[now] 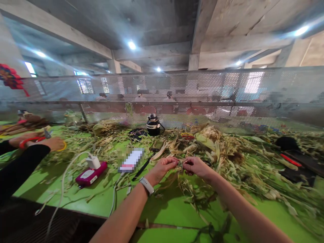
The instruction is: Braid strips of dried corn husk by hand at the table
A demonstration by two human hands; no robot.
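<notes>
My left hand (164, 167) and my right hand (196, 166) meet above the green table (164, 206), fingers pinched together on a thin strip of dried corn husk (181, 163) between them. Loose husk strands (188, 189) hang down from the hands onto the table. A white band is on my left wrist. A large heap of dried husks (222, 148) lies just beyond and to the right of my hands.
A pink power bank (90, 174) with a white charger and cable lies at left, a phone (131, 160) beside it. A black jar (153, 125) stands by the perforated metal fence (177, 91). Another person's hand (52, 143) in a black sleeve is at left.
</notes>
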